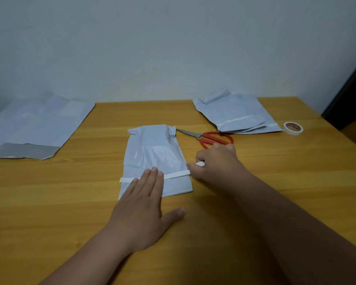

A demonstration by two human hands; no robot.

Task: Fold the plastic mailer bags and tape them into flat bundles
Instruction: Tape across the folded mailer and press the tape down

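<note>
Folded pale-blue plastic mailer bag (152,159) lies flat near the middle of the yellow wooden counter (255,202), with a strip of white tape (176,175) running across its near end. The left hand (141,206) presses on the bag and tape with straight, flat fingers. The right hand (216,164) sits at the bag's right edge, fingers curled, pinching the tape's right end. Just behind it lie red-handled metal scissors (210,137). A loose pile of pale-blue mailer bags (236,113) rests toward the far right corner, with a white tape roll (293,128) just beside it. A larger flat pale-blue mailer bag (33,124) overhangs the far left edge.
</note>
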